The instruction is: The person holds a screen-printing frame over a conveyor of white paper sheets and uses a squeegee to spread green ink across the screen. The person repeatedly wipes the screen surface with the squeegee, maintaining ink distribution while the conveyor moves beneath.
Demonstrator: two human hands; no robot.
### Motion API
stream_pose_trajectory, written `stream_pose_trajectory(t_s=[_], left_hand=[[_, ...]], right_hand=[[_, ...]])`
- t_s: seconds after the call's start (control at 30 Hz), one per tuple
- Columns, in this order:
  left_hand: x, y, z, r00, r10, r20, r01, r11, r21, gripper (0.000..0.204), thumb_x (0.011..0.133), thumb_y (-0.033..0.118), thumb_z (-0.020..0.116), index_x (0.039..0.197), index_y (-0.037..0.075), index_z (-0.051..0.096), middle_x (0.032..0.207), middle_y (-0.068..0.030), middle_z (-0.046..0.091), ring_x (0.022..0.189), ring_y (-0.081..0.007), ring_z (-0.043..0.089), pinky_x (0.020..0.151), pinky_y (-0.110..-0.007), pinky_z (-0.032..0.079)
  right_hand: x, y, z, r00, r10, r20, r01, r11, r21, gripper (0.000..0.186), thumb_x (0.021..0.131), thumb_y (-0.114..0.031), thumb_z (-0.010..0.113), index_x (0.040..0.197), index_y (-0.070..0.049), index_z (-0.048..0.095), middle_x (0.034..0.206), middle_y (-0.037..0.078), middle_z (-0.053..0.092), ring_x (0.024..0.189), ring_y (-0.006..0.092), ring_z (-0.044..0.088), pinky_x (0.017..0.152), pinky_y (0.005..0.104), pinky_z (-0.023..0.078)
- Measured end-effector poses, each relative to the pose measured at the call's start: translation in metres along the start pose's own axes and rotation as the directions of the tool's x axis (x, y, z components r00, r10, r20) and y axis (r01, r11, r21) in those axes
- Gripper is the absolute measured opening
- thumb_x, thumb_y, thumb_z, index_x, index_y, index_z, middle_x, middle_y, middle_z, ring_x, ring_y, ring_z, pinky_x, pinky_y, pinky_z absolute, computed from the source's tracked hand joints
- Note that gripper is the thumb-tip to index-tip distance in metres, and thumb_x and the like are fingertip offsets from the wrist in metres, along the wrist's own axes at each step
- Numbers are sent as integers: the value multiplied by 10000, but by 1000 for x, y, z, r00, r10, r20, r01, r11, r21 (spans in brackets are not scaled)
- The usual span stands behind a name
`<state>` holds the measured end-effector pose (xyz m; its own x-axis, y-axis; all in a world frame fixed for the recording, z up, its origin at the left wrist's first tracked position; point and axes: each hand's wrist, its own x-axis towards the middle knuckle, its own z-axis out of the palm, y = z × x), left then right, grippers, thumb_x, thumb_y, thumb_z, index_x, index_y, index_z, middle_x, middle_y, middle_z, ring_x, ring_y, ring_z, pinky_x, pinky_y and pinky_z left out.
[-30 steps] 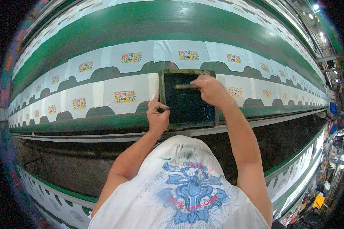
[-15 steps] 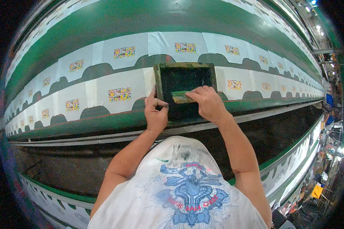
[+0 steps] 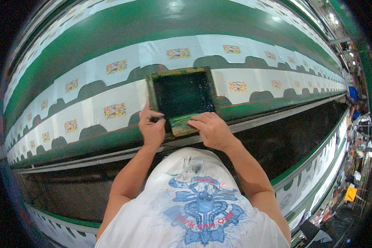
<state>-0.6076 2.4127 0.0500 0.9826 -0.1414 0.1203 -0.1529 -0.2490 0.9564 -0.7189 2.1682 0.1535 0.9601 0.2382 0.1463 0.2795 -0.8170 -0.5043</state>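
Observation:
A dark rectangular printing screen in a worn wooden frame (image 3: 178,72) lies over the near row of white fabric pieces. My left hand (image 3: 153,129) is closed on the frame's left side, near its close corner, with a finger stretched along the edge. My right hand (image 3: 213,131) grips a green-stained squeegee (image 3: 179,123) at its right end. The squeegee sits crosswise at the close end of the screen. Whatever fabric lies beneath the screen is hidden.
White fabric pieces with small multicoloured prints (image 3: 114,110) run along the long green table (image 3: 82,138) in two rows. A pale rail (image 3: 87,159) borders its near edge, with a dark aisle (image 3: 70,190) below. Another table (image 3: 301,182) stands at right, beside clutter and a yellow item (image 3: 351,194).
The squeegee has come toward me, from mid-screen to its close end, in my right hand. The frame looks slightly turned, my left hand still on its side. The whole view has shifted.

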Motion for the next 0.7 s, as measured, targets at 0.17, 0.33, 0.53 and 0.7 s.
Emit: stream_pose_trajectory(t_s=[0.17, 0.33, 0.53, 0.7], left_hand=[[-4, 38, 23, 995, 100, -31, -101, 995, -28, 196, 778, -89, 759, 851, 93, 741, 1694, -301, 552, 1521, -397, 550, 1256, -495, 390], [-8, 64, 99, 973, 228, -20, -229, 973, -9, 197, 793, -97, 763, 869, 84, 742, 1697, -295, 550, 1509, -404, 566, 1260, -499, 390], [-17, 46, 205, 963, 267, -47, -268, 963, -31, 344, 767, -109, 736, 1081, 14, 806, 1537, -277, 691, 1385, -379, 662, 1226, -456, 428], [-27, 61, 252, 1000, -17, -23, 11, 968, -249, 651, 752, -133, 721, 1397, -53, 748, 1351, -134, 775, 1059, -148, 663, 1067, -320, 502]], right_hand=[[-34, 22, -11, 987, 23, -156, -14, 998, 59, 442, 846, 19, 734, 1276, -71, 785, 1296, 132, 765, 1277, 366, 698, 1113, 512, 540], [-83, 73, -36, 956, 75, -282, -63, 997, 52, 433, 855, 50, 728, 1265, -74, 795, 1306, 123, 763, 1287, 373, 692, 1129, 522, 527], [-142, 151, -71, 945, 99, -313, -75, 993, 86, 461, 858, 43, 704, 1292, -92, 781, 1366, 128, 736, 1318, 391, 660, 1176, 537, 495], [-166, 187, -102, 948, 73, -309, -36, 992, 124, 393, 883, 106, 707, 1237, -42, 790, 1312, 157, 757, 1268, 406, 692, 1097, 515, 570]])
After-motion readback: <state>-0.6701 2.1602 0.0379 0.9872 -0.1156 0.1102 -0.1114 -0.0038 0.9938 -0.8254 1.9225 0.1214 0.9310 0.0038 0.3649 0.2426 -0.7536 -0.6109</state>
